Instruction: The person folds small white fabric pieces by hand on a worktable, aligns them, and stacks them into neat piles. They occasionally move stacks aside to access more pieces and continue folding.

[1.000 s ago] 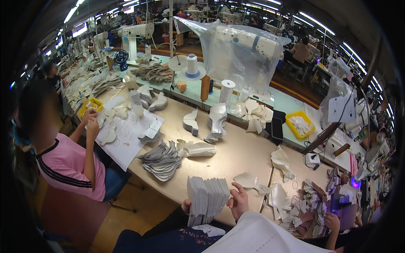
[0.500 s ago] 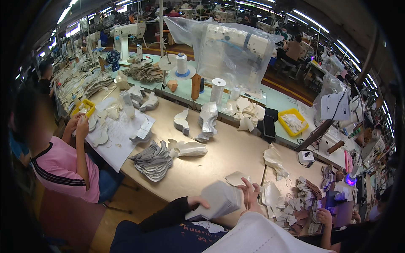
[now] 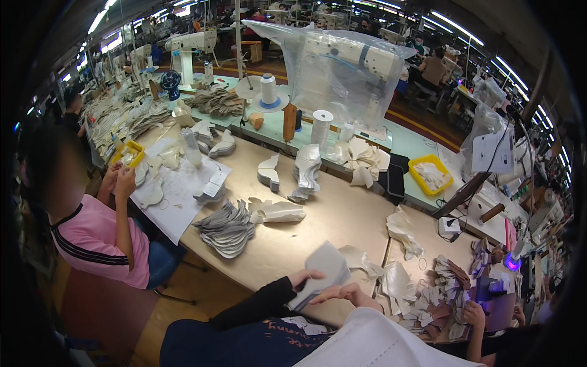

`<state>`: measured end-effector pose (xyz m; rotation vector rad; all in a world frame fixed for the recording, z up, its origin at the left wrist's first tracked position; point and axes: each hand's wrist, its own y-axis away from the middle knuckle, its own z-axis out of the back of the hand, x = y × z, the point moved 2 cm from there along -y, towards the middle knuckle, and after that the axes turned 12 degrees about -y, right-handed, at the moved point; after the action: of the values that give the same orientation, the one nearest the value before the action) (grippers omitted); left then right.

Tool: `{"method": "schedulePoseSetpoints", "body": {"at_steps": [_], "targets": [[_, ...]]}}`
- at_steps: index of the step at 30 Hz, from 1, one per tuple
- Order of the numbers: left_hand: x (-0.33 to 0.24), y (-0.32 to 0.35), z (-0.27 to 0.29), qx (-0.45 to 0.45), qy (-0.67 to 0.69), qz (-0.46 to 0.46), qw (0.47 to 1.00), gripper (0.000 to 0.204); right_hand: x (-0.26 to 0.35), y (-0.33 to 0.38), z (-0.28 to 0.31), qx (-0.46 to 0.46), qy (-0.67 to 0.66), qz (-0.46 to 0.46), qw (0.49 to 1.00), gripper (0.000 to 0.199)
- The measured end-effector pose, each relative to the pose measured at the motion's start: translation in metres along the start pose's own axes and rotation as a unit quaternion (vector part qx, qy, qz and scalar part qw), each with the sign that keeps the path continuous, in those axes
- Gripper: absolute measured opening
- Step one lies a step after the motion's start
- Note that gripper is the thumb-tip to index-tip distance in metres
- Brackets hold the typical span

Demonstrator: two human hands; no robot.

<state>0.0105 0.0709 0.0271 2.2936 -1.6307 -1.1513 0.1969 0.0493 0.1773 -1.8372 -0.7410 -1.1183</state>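
A stack of flat, pale grey cut pieces (image 3: pixel 330 262) is tilted up over the near edge of the table. My left hand (image 3: pixel 303 279), in a black sleeve, is closed on its left side, thumb lying across the top piece. Against the lower right side lies my right hand (image 3: pixel 346 295), its fingers pressed together on the stack; their tips are partly hard to make out. Just beyond this hand, loose cream pieces (image 3: pixel 362 260) rest on the table. White cloth (image 3: pixel 373 336) covers the right forearm.
The tan table (image 3: pixel 342 220) carries a fanned grey pile (image 3: pixel 226 229), a crumpled cream bundle (image 3: pixel 278 212) and upright stacks (image 3: pixel 306 171). A co-worker in pink (image 3: pixel 107 238) sits at left. Another person's hand (image 3: pixel 474 314) is at right, near brown-grey pieces (image 3: pixel 449 275) and a purple-lit lamp (image 3: pixel 512 262).
My right hand, which was raised with fingers spread and a thin band at them, has come down onto the stack. The stack now stands more steeply, and my left hand has moved slightly up and right.
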Motion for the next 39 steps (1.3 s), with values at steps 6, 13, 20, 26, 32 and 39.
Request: {"method": "schedulePoseSetpoints", "body": {"at_steps": [6, 13, 20, 26, 32, 39], "targets": [[-0.043, 0.036, 0.02, -0.161, 0.057, -0.288, 0.942, 0.072, -0.017, 0.053, 0.028, -0.249, -0.11, -0.116, 0.955, 0.043], [-0.044, 0.056, 0.028, -0.174, 0.084, -0.326, 0.925, 0.075, -0.017, 0.054, 0.047, -0.031, 0.025, 0.039, 0.998, 0.02], [-0.027, 0.041, 0.022, -0.023, 0.136, -0.406, 0.903, 0.083, -0.029, 0.039, 0.073, -0.434, -0.279, 0.41, 0.752, 0.036], [-0.019, 0.039, 0.012, 0.088, 0.093, -0.36, 0.924, 0.087, -0.052, 0.006, 0.062, -0.554, 0.18, 0.182, 0.792, 0.066], [-0.019, 0.057, -0.013, 0.129, 0.09, -0.209, 0.965, 0.089, -0.048, 0.0, 0.05, -0.261, 0.024, 0.039, 0.964, 0.121], [-0.012, 0.07, -0.015, 0.018, -0.161, -0.001, 0.987, 0.082, -0.028, -0.001, 0.029, -0.175, -0.005, -0.09, 0.98, 0.119]]}}
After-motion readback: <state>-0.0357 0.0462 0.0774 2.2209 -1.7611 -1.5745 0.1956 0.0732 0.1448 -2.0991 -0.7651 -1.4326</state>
